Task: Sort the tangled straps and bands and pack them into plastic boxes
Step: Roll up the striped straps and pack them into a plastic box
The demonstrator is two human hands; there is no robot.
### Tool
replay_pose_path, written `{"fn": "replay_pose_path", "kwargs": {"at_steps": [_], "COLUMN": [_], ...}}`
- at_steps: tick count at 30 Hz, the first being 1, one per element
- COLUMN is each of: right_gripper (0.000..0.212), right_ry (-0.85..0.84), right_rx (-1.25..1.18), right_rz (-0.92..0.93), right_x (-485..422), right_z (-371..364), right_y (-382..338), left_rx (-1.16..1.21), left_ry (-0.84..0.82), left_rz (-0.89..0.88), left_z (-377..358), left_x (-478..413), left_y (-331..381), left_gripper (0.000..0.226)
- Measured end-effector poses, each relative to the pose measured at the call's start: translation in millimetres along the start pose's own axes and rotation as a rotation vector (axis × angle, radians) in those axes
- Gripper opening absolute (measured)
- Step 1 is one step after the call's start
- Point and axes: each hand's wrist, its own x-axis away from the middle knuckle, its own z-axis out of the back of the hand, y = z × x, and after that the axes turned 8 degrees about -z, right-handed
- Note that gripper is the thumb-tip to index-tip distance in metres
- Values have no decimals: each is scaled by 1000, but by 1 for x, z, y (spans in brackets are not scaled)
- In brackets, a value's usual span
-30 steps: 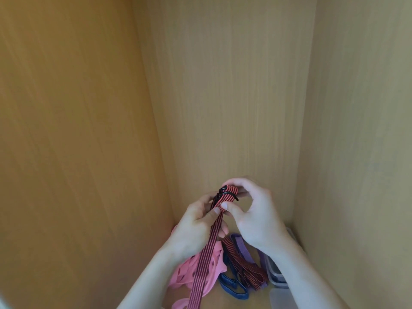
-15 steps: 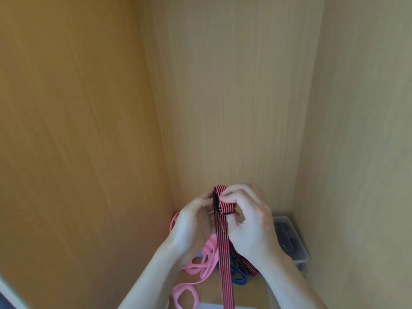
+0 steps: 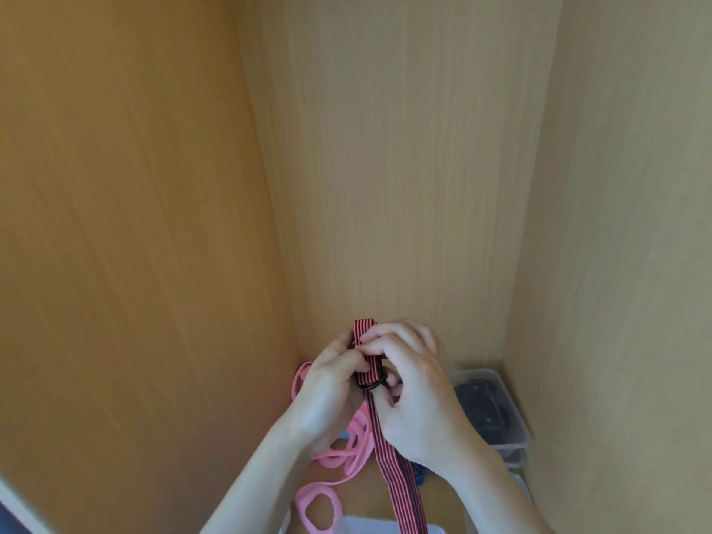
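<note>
Both hands work on a red-and-black striped strap held up in front of the cabinet's back wall. My left hand grips its folded upper end from the left. My right hand pinches the same fold from the right, fingers curled over it near a small black buckle. The strap's long tail hangs down to the bottom edge of the view. Pink bands lie looped on the cabinet floor below my left wrist. A bit of blue band peeks out under my right wrist.
A clear plastic box holding dark items stands in the back right corner, stacked on another box. A white box rim shows at the bottom edge. Wooden cabinet walls close in on the left, back and right.
The view has tilted and the hands have sunk lower in it. The strap's folded end has been rolled further; the buckle now sits below the fold between my hands.
</note>
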Motion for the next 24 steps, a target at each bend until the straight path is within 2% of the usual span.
{"fn": "replay_pose_path", "kwargs": {"at_steps": [4,7,9,12,14,17,20,24], "right_gripper": [50,41,42,41,29,20,21,27], "right_ry": [-144,-68,-55,-161,-166,-153,-70,-70], "right_rx": [-161,-377,-296,-228,-260,-407,-458,-558], "right_rz": [-27,-171,-298,-388,-400,-457,-446,-453], "right_x": [5,-2,-8,-14,-13,-13,-17,-16], "right_z": [9,15,18,18,19,21,22,17], "right_y": [1,7,13,21,22,19,20,19], "left_rx": [-42,-112,-203,-384,-445,-421,-461,-512], "left_ry": [22,17,-15,-22,-57,-67,-78,-110], "left_rz": [28,55,71,78,67,58,116,141], "left_z": [9,15,15,13,13,16,14,8], "left_x": [-3,-2,-4,-8,-6,1,4,8], "left_y": [-5,-7,-9,-10,-9,-4,-3,-2], "left_gripper": [45,56,70,87,83,61,40,40]}}
